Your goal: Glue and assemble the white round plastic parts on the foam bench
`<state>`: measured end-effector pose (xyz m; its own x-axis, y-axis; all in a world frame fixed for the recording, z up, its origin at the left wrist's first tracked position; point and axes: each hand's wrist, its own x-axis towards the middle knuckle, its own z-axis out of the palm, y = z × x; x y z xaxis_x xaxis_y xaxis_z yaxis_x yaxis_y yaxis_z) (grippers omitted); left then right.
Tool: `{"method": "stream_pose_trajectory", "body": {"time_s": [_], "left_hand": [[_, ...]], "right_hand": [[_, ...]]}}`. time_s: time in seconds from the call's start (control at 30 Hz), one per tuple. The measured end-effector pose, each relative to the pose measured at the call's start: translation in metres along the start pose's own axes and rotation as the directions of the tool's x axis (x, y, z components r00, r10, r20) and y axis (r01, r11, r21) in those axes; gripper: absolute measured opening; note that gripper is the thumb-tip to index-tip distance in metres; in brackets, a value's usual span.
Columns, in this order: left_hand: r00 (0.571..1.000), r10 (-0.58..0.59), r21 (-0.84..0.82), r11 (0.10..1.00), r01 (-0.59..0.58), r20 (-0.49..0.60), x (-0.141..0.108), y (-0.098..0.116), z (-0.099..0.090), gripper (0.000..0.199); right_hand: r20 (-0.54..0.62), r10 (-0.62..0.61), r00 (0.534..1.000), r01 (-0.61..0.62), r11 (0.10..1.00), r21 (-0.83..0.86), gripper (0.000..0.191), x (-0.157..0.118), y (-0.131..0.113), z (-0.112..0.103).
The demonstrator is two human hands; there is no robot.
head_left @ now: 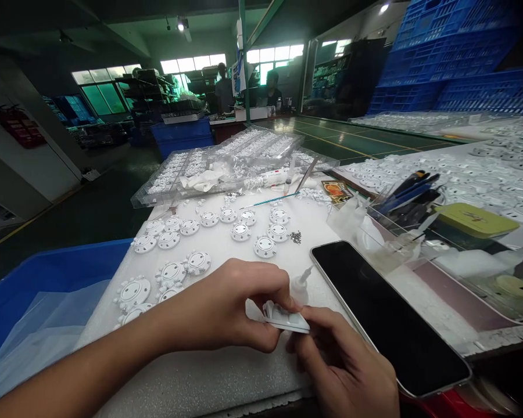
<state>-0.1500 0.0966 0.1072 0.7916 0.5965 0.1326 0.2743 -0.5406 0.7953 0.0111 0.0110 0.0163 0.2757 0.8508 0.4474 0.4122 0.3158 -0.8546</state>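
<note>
Near the front of the white foam-covered table (261, 377), my left hand (244, 302) pinches a small white disc-shaped part (287, 319) between thumb and fingers. My right hand (344, 360) grips the right end of the same part, which is tilted and seen nearly edge-on. Behind the hands stands a white nozzle bottle (301, 284), partly hidden. Several round white parts (172, 271) with dark dots lie to the left and beyond my hands. A small pile of dark bits (296, 237) lies beside them.
A black phone (387, 313) lies at the right, beside a clear tray with tools and a yellow-lidded box (475, 220). Clear trays of small white parts (244, 151) are at the back. A blue bin (70, 261) stands left. People sit or stand far behind.
</note>
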Motion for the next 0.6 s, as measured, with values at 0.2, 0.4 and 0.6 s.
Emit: {"method": "stream_pose_trajectory", "body": {"time_s": [0.2,0.4,0.6], "left_hand": [[0.969,0.042,0.225,0.974,0.014,-0.242,-0.007,0.003,-0.023,0.02],[0.96,0.122,0.339,0.94,-0.03,-0.253,-0.007,0.005,-0.027,0.02],[0.952,0.033,0.105,0.994,-0.001,-0.304,-0.007,0.003,-0.019,0.022]], "right_hand": [[-0.132,-0.136,0.982,0.123,0.987,-0.101,0.043,0.012,0.007,-0.003],[0.132,-0.141,0.981,0.176,0.932,-0.317,0.022,0.033,0.015,-0.004],[0.012,-0.056,0.998,0.054,0.992,0.118,0.02,0.031,-0.002,-0.005]]}}
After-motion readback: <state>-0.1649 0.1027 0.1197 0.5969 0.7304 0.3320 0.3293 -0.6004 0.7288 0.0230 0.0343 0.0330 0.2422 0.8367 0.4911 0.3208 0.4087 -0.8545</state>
